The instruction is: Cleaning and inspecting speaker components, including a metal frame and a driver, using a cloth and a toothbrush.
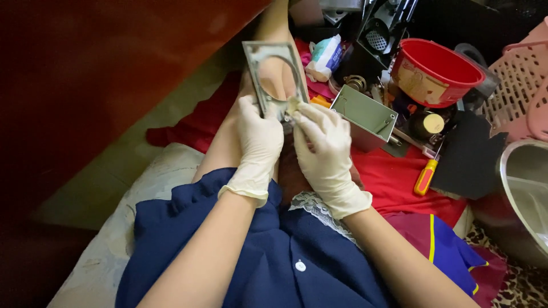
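One flat grey metal plate with a round cut-out [275, 77], upper centre of frame, long axis running up-frame, leaning slightly left. Two white latex-gloved hands: left hand [260, 142] pinches the plate's lower left edge; right hand [322, 151] presses a small pale cloth wad [292, 107] against its lower right corner. One red plastic bowl [436, 71], one orange-handled screwdriver [426, 175], one grey metal box [365, 117] at right.

Soft white-and-blue wipes packet [325, 57], oblong, at twelve o'clock beside the upper clutter. Tan rectangular label [415, 81] on the red bucket's [456, 65] side, at one o'clock.
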